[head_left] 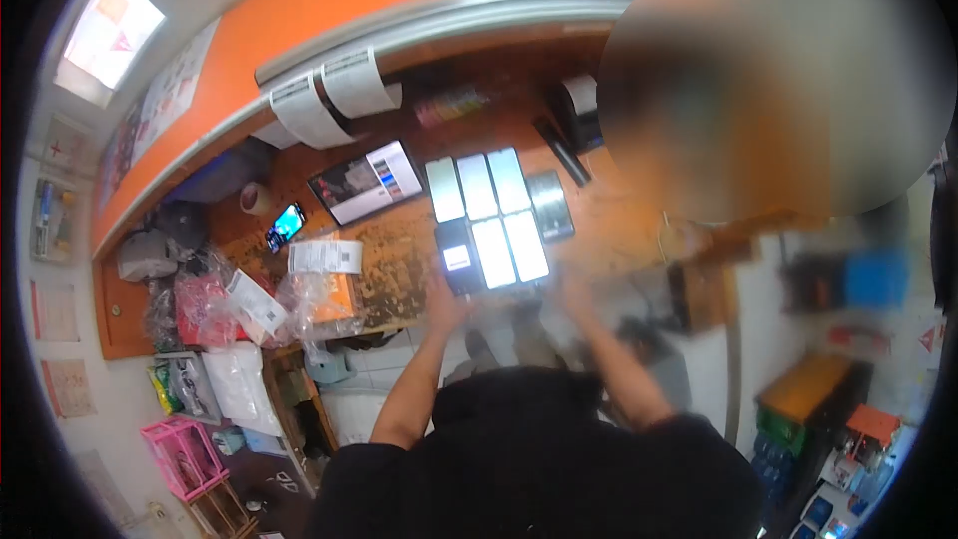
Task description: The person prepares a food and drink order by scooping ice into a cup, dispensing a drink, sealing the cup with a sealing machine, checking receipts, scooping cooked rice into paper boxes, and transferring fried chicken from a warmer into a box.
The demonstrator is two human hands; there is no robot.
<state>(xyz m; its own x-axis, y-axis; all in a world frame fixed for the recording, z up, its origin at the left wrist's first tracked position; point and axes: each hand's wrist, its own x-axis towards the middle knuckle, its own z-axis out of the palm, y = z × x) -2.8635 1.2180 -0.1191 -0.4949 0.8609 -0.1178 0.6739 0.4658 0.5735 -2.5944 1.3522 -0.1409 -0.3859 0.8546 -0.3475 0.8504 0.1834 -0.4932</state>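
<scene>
Several phones lie close together in two rows on the wooden table (379, 284). Most of their screens glow bright, such as the white-screened phone (492, 252). At the near left of the group is a dark-screened phone (459, 258) with a small white square on it. My left hand (444, 301) is at this phone's lower left corner. My right hand (567, 291) is beside the near right corner of the group, by another white-screened phone (527, 245). Both hands are blurred; their fingers and any contact do not show clearly. A dark, shiny flat case (551, 205) adjoins the phones' right side.
Left of the phones stand a tablet (367, 183) and a small lit phone (286, 227). Printed labels (325, 257) and plastic-wrapped parcels (205, 304) crowd the table's left end. A black bar (562, 152) lies behind on the right. An orange shelf (419, 0) overhangs the back.
</scene>
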